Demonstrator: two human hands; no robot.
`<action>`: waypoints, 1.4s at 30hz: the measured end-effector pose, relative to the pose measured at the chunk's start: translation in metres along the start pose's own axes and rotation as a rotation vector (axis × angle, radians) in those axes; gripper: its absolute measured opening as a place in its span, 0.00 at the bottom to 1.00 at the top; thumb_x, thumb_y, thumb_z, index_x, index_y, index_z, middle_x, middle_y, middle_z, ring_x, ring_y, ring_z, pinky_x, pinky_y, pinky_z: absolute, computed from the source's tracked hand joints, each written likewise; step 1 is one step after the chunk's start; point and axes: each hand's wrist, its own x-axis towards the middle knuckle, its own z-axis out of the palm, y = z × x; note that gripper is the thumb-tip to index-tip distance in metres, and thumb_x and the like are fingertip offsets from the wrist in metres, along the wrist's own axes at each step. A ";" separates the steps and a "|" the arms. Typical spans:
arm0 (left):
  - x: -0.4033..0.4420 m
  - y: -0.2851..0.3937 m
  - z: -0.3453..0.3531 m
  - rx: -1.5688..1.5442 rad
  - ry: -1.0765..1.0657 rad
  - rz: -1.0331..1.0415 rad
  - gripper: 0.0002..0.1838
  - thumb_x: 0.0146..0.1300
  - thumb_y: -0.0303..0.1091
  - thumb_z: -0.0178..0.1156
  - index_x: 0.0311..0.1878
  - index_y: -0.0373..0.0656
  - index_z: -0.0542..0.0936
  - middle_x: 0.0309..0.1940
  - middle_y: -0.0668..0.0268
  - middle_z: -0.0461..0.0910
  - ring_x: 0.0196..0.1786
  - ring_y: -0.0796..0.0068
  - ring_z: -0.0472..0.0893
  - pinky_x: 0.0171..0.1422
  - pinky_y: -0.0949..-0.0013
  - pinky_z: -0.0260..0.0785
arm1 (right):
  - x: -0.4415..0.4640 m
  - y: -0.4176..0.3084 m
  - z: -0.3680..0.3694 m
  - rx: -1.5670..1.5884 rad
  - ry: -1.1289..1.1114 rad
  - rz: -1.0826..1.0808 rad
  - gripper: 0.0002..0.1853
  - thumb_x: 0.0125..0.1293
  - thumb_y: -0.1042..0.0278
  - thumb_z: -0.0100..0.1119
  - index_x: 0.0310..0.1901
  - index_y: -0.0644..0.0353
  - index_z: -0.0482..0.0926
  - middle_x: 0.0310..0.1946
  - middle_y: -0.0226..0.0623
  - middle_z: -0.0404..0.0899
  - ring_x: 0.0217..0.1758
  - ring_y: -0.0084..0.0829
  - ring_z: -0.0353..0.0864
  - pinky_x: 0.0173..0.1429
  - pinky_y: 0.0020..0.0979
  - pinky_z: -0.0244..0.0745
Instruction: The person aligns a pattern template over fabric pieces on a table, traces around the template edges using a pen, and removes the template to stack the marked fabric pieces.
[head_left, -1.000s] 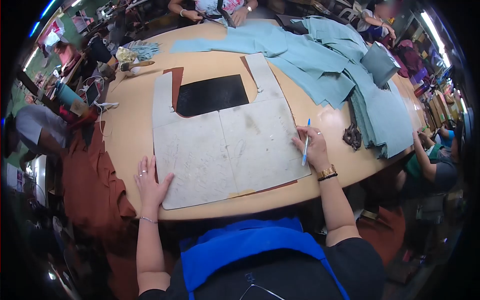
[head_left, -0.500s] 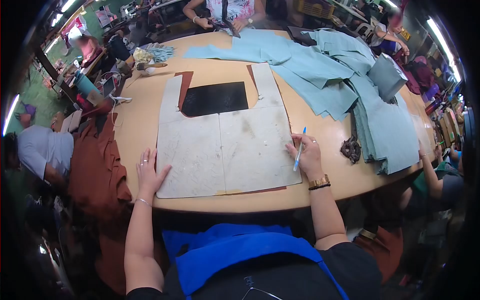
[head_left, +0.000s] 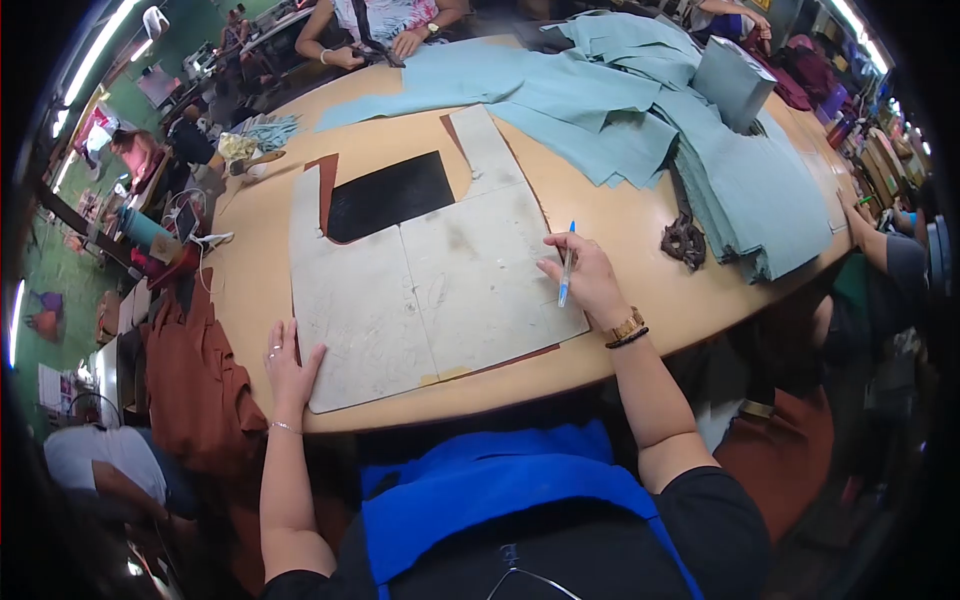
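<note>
A large pale, stained pattern template (head_left: 470, 285) with two straps lies flat before me, over rust-brown fabric (head_left: 325, 190) that peeks out along its edges. Inside its neck cutout shows a black rectangular piece (head_left: 392, 197). My left hand (head_left: 290, 370) rests at the template's lower left edge, fingers spread, thumb on top of it. A clear pen with a blue cap (head_left: 567, 265) is held in my right hand (head_left: 592, 280), near the template's right edge. Whether those fingertips touch the template, I cannot tell.
Stacked light-blue fabric pieces (head_left: 740, 200) cover the table's right and far side. A dark crumpled strip (head_left: 683, 243) lies beside them. A brush (head_left: 258, 162) sits at the back left. Rust-brown cloth (head_left: 195, 385) hangs at left. Across the table another person's hands (head_left: 408, 42) hold dark material.
My view has turned and tilted, so the table appears rotated. My right hand, with the pen, has shifted from the template's right edge to slightly above it. The left hand stays at its edge.
</note>
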 end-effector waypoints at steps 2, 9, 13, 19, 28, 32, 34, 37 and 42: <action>0.001 -0.002 0.001 -0.002 0.002 -0.002 0.42 0.62 0.59 0.62 0.73 0.46 0.66 0.75 0.50 0.59 0.78 0.53 0.56 0.77 0.46 0.48 | 0.001 0.011 0.008 0.210 -0.008 0.057 0.21 0.57 0.65 0.75 0.52 0.59 0.82 0.41 0.37 0.81 0.46 0.29 0.79 0.52 0.30 0.74; -0.001 0.003 -0.008 -0.027 -0.029 -0.036 0.43 0.60 0.62 0.62 0.74 0.50 0.65 0.75 0.53 0.58 0.79 0.54 0.53 0.78 0.41 0.44 | 0.002 0.005 0.002 0.390 -0.041 0.169 0.25 0.58 0.77 0.72 0.57 0.65 0.76 0.47 0.33 0.78 0.47 0.21 0.77 0.54 0.25 0.76; 0.001 0.002 -0.007 -0.054 -0.047 -0.076 0.44 0.58 0.64 0.63 0.74 0.53 0.65 0.77 0.55 0.56 0.80 0.55 0.52 0.78 0.37 0.41 | 0.000 0.008 0.003 0.337 -0.004 0.133 0.24 0.58 0.78 0.72 0.57 0.65 0.76 0.48 0.34 0.78 0.44 0.19 0.77 0.50 0.23 0.76; 0.005 -0.002 -0.006 -0.146 -0.039 -0.097 0.43 0.55 0.61 0.68 0.72 0.54 0.70 0.76 0.56 0.57 0.79 0.56 0.53 0.77 0.34 0.39 | -0.006 0.006 0.009 0.326 0.036 0.096 0.22 0.58 0.80 0.71 0.55 0.64 0.78 0.48 0.30 0.78 0.45 0.19 0.76 0.51 0.22 0.75; 0.007 -0.002 -0.004 -0.158 -0.043 -0.119 0.41 0.57 0.59 0.66 0.73 0.54 0.69 0.76 0.56 0.56 0.80 0.57 0.52 0.76 0.31 0.37 | -0.003 0.019 0.014 0.182 0.089 0.055 0.19 0.58 0.75 0.72 0.51 0.63 0.81 0.44 0.30 0.82 0.45 0.21 0.78 0.52 0.25 0.76; 0.008 -0.001 -0.002 -0.148 -0.045 -0.133 0.41 0.59 0.62 0.63 0.73 0.55 0.68 0.76 0.57 0.55 0.80 0.57 0.51 0.76 0.30 0.37 | -0.004 0.012 0.015 0.080 0.113 0.062 0.19 0.57 0.74 0.73 0.50 0.63 0.81 0.42 0.32 0.84 0.45 0.22 0.81 0.53 0.26 0.77; 0.008 -0.001 -0.001 -0.138 -0.047 -0.135 0.41 0.60 0.63 0.62 0.74 0.56 0.68 0.76 0.57 0.55 0.80 0.58 0.50 0.76 0.30 0.36 | -0.006 0.004 0.016 0.063 0.111 0.066 0.18 0.58 0.76 0.72 0.50 0.64 0.81 0.41 0.29 0.81 0.44 0.19 0.77 0.51 0.24 0.76; 0.009 0.002 -0.004 -0.127 -0.061 -0.141 0.41 0.61 0.63 0.61 0.74 0.56 0.67 0.76 0.56 0.56 0.80 0.57 0.51 0.76 0.30 0.36 | -0.003 0.009 0.017 0.045 0.100 0.051 0.17 0.59 0.77 0.71 0.50 0.64 0.81 0.39 0.26 0.80 0.41 0.18 0.76 0.48 0.22 0.75; 0.012 -0.013 0.011 -0.075 -0.015 -0.076 0.39 0.62 0.62 0.59 0.73 0.55 0.68 0.75 0.54 0.60 0.78 0.55 0.56 0.75 0.34 0.41 | 0.012 0.009 -0.004 -0.112 -0.028 0.081 0.14 0.62 0.74 0.69 0.49 0.63 0.81 0.37 0.26 0.81 0.35 0.17 0.77 0.41 0.21 0.75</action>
